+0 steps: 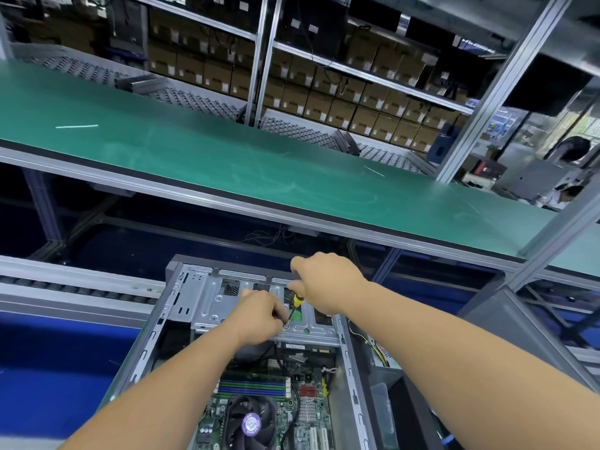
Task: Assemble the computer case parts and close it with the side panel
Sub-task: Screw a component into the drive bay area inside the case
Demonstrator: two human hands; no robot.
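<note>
— Far to the left, what lies beside the machine?

— A roller conveyor [81, 289] runs along the blue bench [58, 368], ending against the left wall of the open computer case [156, 323]. That case lies on its side in the lower middle of the view, its opening facing up and no side panel on it.

— And inside it?

— At the far end sits a silver drive cage [207, 300]. Nearer the camera the motherboard [305, 414] shows, with a round CPU fan [250, 423] and green and blue memory slots [253, 386].

— What is the left hand doing?

— The left hand [256, 316] rests on the front edge of the drive cage, fingers curled together at a screw [286, 325]. Whether they actually pinch the screw or just steady the tip, I cannot tell.

— The right one?

— The right hand [324, 280] is just beyond, wrapped round the top of a yellow-and-black screwdriver [297, 300]. The tool tilts down and to the left, its tip at the screw by the left fingers.

— Further right?

— A power supply [383, 352] with yellow wires sits beside the case's right wall. Above everything a green shelf [227, 157] crosses the view, stacked cardboard boxes [324, 89] behind it on racks.
</note>
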